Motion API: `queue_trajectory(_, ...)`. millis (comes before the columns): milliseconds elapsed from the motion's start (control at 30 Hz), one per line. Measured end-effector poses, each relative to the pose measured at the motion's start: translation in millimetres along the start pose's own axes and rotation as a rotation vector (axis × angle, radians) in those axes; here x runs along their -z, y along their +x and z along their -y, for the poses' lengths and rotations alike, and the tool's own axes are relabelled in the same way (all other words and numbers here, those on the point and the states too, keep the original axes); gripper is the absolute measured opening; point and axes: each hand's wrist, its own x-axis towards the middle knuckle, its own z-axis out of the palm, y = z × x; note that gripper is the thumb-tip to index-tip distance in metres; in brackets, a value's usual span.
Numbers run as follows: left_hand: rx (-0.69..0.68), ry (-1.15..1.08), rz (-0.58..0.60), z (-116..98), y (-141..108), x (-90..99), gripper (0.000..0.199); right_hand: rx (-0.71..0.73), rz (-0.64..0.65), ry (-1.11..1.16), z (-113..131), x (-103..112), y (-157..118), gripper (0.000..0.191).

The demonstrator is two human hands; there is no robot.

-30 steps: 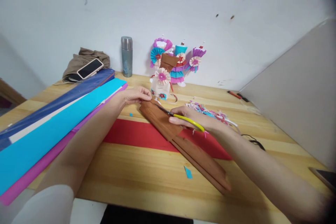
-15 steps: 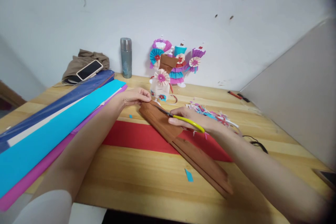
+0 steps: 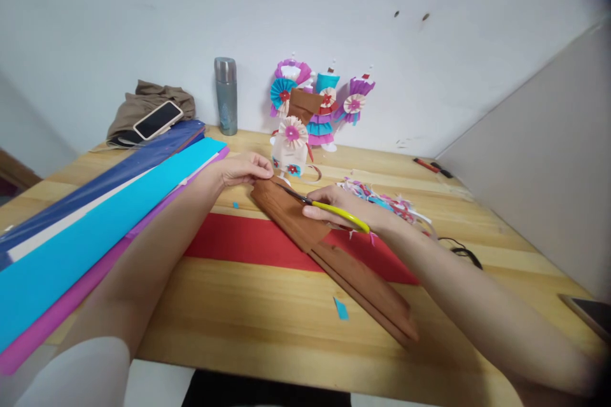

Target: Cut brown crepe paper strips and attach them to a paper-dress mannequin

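Observation:
A folded strip of brown crepe paper (image 3: 286,213) runs diagonally over the table. My left hand (image 3: 248,168) pinches its far end between thumb and fingers. In my right hand (image 3: 334,200) is a pair of scissors (image 3: 341,214) with yellow handles, its dark blades at the far end of the brown paper, pointing toward my left hand. How far the blades are apart is too small to tell. Under the brown paper lies a band of red paper (image 3: 243,241). Just beyond my left hand stands a small dress form with a brown top and a pale rosette (image 3: 293,131).
Several decorated dress forms (image 3: 327,102) stand by the wall, near a thermos (image 3: 226,95). Blue and purple papers (image 3: 109,235) and a phone (image 3: 158,119) on brown cloth lie left. Paper scraps (image 3: 382,197), a cable (image 3: 463,251) and a red marker (image 3: 426,165) lie right.
The view has tilted slightly, so everything sits a little higher in the picture. Both hands keep their hold on the brown paper and the scissors, with hardly any other movement.

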Motion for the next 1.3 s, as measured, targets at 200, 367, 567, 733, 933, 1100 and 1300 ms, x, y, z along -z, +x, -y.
queue_trajectory(200, 0.009, -0.012, 0.005, 0.2, -0.2, -1.1, 0.027, -0.027, -0.007, -0.005, -1.4, -1.3, 0.9, 0.052)
queue_trajectory(367, 0.013, -0.014, 0.010, -1.1, -0.7, -1.5, 0.027, 0.001, -0.014, 0.005, -8.1, -3.2, 3.2, 0.050)
queue_trajectory(567, 0.019, -0.021, 0.012, -0.1, -0.3, 0.2, 0.030, 0.032, -0.033, -0.010, -11.5, -4.7, 5.1, 0.054)
queue_trajectory(733, 0.002, -0.016, 0.010, 1.1, 1.0, 2.2, 0.029, 0.038, -0.044, -0.039, -8.2, -3.7, 3.6, 0.054)
queue_trajectory(933, 0.001, -0.023, 0.031, 0.1, -0.3, 1.4, 0.028, 0.054, -0.012, -0.075, -8.8, -3.6, 2.0, 0.051)
queue_trajectory(1100, 0.002, -0.021, 0.032, -2.5, -0.9, -0.4, 0.027, 0.020, -0.016, -0.084, -3.8, -4.0, 3.0, 0.055)
queue_trajectory(1300, 0.006, 0.000, 0.026, -3.7, -1.7, -1.8, 0.028, 0.025, -0.006, -0.063, -4.9, -5.3, 6.7, 0.056)
